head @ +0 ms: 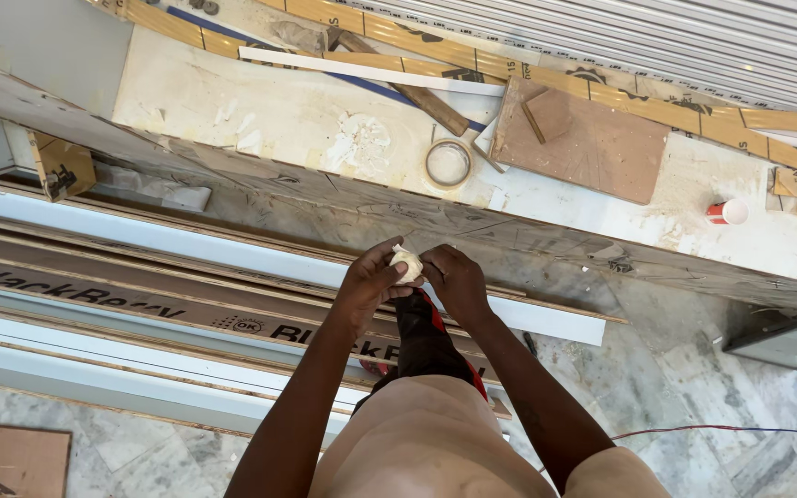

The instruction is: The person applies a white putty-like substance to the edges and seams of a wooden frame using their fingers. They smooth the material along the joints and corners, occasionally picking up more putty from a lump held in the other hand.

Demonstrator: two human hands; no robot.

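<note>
Two hands meet at centre frame: our left hand [369, 281] and right hand [454, 279] both pinch one pale putty lump [408, 264] between fingertips, above a black-and-red power tool [424, 337]. At seven o'clock lies a brown laminate strip [122, 300] with black lettering; at twelve, a tape roll [447, 163]; at two, a small red-and-white container [727, 212].

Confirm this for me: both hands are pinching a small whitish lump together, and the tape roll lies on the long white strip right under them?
Not quite. The head view shows the tape roll lying farther off on the dusty pale floor covering, beyond the long board. The left hand and right hand do pinch the whitish lump.
</note>
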